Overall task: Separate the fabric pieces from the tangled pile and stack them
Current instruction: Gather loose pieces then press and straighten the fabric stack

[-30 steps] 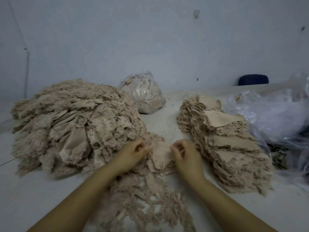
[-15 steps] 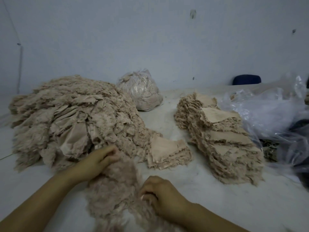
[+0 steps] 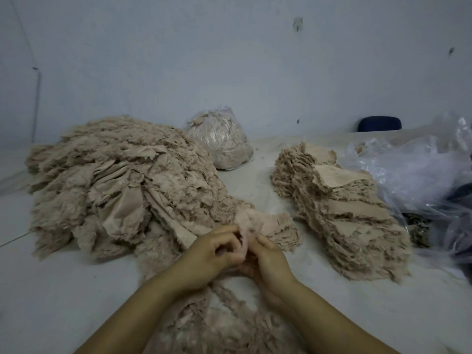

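Hands: two, left hand (image 3: 213,252) and right hand (image 3: 268,259) together pinch one frayed beige fabric piece (image 3: 246,221).
Piles: tangled pile (image 3: 115,185) left of hands; layered stack (image 3: 342,215) right; small stack (image 3: 278,231) just beyond.
Bags: two, clear plastic.

A second ago we had our hands apart on the small stack (image 3: 278,227). Half a second ago they had dropped to the loose scraps (image 3: 224,325). Now the left hand (image 3: 212,254) and right hand (image 3: 268,261) have come together, fingers (image 3: 227,235) pinching one fabric piece (image 3: 246,221) lifted just ahead of them.
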Demonstrator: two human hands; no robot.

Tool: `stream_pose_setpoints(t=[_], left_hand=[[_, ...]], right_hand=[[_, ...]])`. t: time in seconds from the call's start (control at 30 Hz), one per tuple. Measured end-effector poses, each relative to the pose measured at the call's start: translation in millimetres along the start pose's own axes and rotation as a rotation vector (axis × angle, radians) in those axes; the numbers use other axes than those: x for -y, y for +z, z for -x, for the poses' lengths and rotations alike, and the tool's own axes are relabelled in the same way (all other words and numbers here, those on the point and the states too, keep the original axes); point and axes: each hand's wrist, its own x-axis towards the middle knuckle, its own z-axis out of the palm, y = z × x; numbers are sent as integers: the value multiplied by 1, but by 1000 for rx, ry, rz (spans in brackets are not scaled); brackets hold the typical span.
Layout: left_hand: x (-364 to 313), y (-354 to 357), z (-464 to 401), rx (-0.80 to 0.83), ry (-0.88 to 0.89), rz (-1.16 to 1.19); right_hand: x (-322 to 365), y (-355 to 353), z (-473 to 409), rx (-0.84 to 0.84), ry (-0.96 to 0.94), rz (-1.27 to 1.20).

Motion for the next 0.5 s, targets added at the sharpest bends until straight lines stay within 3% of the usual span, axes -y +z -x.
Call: stream_pose_setpoints(t=[0.1, 0.17, 0.23, 0.37, 0.43, 0.5], left_hand=[[0, -12, 1, 54, 2, -38], [4, -19, -2, -71, -20, -44], [12, -26, -8, -198, -39, -255], [33, -40, -7, 51, -198, -741], [38, -44, -7, 66, -240, -906], [37, -44, -8, 3, -157, -863]], right_hand=[[1, -7, -2, -8, 37, -128], [-1, -9, -4, -23, 66, -108], [-4, -10, -7, -64, 76, -77], [-8, -11, -4, -20, 48, 60], [-10, -11, -6, -17, 53, 259], [-12, -8, -8, -33, 53, 358]])
